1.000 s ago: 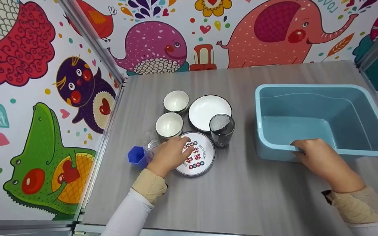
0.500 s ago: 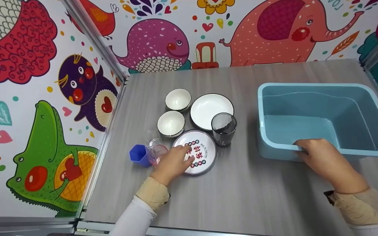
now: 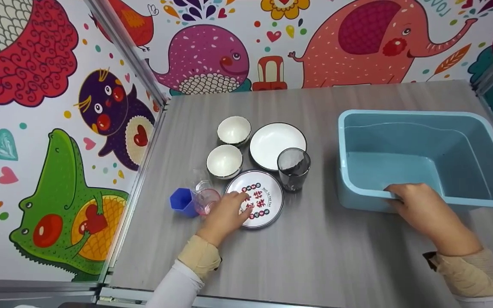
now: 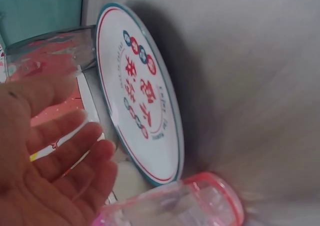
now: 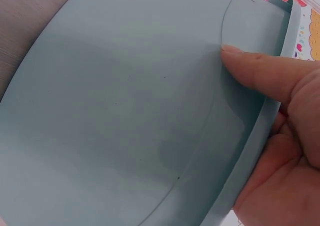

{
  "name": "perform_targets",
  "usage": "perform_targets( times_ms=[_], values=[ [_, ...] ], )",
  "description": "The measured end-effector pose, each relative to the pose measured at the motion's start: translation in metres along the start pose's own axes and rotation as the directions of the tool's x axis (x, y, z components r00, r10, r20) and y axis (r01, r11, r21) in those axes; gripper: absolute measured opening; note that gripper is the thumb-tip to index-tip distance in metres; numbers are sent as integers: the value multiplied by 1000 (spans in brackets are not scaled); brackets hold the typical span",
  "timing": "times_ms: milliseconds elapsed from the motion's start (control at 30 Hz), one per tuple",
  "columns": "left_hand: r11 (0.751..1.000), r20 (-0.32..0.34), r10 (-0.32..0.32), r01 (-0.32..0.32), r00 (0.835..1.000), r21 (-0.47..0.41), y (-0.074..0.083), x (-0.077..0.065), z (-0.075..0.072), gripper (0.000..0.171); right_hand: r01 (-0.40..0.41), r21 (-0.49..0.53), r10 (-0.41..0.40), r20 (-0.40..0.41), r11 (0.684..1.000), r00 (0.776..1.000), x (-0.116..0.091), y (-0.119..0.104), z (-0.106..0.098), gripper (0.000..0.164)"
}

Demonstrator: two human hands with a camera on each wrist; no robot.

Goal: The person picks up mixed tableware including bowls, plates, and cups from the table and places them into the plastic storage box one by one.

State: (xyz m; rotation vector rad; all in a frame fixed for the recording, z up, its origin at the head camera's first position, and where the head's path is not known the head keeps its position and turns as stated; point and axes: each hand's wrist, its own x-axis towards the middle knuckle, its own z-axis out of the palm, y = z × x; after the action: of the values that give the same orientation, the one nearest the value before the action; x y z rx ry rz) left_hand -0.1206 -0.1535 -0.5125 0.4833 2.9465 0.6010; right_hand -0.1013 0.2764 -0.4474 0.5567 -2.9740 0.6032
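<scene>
My left hand [image 3: 225, 216] hovers over the near edge of a white plate with red lettering [image 3: 268, 196], its fingers loosely bent with nothing between them. In the left wrist view the plate [image 4: 140, 100] lies apart from the fingertips. Beside the hand stand a clear pink-tinted cup [image 3: 206, 201], a clear glass [image 3: 203, 185] and a blue hexagonal cup [image 3: 183, 202]. My right hand [image 3: 428, 216] grips the near rim of a light-blue plastic tub [image 3: 400, 128]. In the right wrist view the thumb [image 5: 255, 70] lies inside the tub wall and the other fingers are outside.
Two white bowls [image 3: 234, 130] stand behind the lettered plate, beside a dark-rimmed white plate [image 3: 272, 143]. A dark tinted glass [image 3: 293, 171] stands at that plate's near right edge. Patterned walls [image 3: 268, 42] bound the grey table [image 3: 310, 248] at the back and left.
My left hand has drawn back slightly toward me, and the pink-tinted cup has come into view beside it. My right hand stays on the tub rim. The head view has shifted a little.
</scene>
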Motion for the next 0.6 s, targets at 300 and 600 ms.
perform_targets(
  times_ms=[300,600],
  values=[
    [999,1,28,-28,1000,25,-1,-5,10,39,14,0,-14,-24,1000,1000,-1,0,0,19],
    [1000,-36,-16,17,999,5,0,-12,28,34,5,1,-5,-22,1000,1000,-2,1,-1,19]
  ],
)
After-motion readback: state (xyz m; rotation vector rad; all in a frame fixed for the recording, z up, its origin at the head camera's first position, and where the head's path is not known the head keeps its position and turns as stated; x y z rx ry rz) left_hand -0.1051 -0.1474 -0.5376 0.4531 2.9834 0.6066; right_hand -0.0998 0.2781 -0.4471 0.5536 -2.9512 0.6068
